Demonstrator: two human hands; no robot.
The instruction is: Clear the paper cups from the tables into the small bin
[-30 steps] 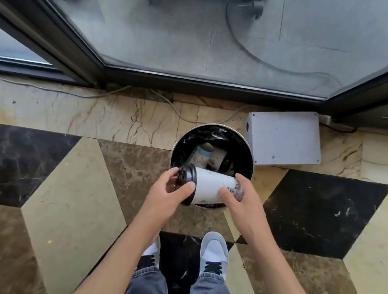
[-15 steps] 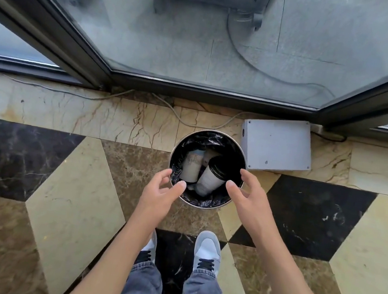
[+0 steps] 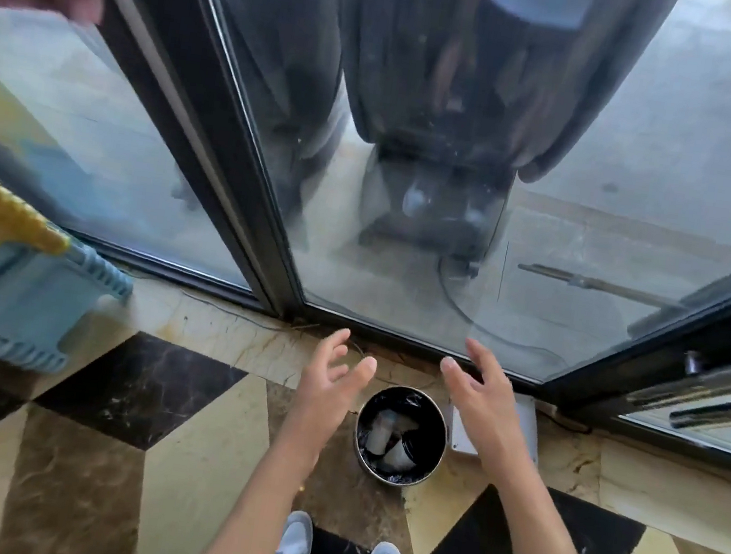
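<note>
Both hands empty above the bin

The left hand and right hand hang spread, holding nothing; between and below them the small bin holds the paper cups. A careless step could tip it over.

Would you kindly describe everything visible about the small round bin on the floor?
The small round metal bin stands upright on the patterned marble floor, near the glass wall's dark frame. Its shiny rim encircles a black plastic liner. Inside lie at least two white paper cups, one with a black lid. A flat white box sits beside it on the right. The open left hand and right hand appear either side of it, touching nothing.
</note>
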